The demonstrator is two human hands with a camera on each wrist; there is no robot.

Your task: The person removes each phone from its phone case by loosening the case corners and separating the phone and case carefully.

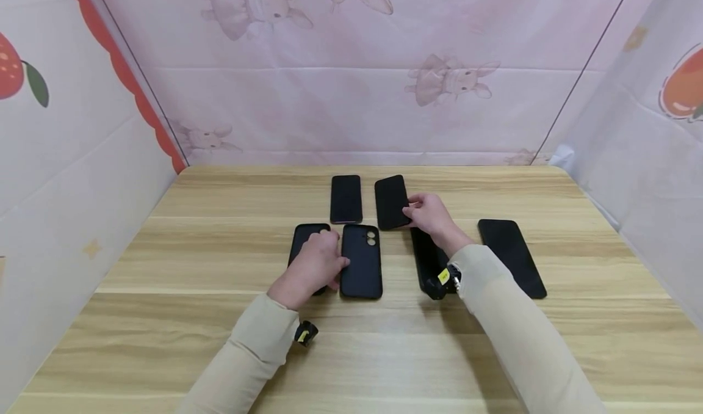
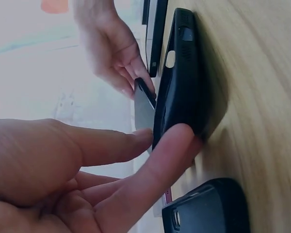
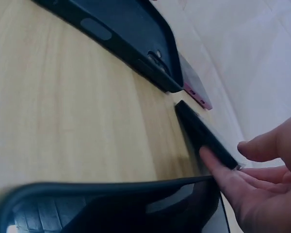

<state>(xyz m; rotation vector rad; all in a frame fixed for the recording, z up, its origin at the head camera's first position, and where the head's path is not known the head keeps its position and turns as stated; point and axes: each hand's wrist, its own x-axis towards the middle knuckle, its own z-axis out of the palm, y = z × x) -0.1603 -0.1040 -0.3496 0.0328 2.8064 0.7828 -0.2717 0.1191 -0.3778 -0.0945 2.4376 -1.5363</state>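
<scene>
My left hand [image 1: 314, 260] pinches the left edge of a black phone case [image 1: 361, 273] between thumb and finger. The case lies with its hollow side up, its camera cut-out at the top right. Partly under this hand is a second black phone case [image 1: 301, 240]. My right hand [image 1: 434, 217] holds a black phone [image 1: 391, 201] by its lower right corner, thumb above and fingers beneath. In the right wrist view, that phone [image 3: 203, 133] tilts above the tabletop. Beneath my right wrist lies a black-rimmed item [image 1: 425, 256] with a glossy dark face, partly hidden by the arm.
Another dark phone [image 1: 346, 199] lies flat behind the cases. Right of my right forearm rests a larger black slab [image 1: 508, 252], partly covered by the sleeve. Fabric walls [image 1: 351, 115] enclose the wooden table [image 1: 192, 316] at the back and both sides.
</scene>
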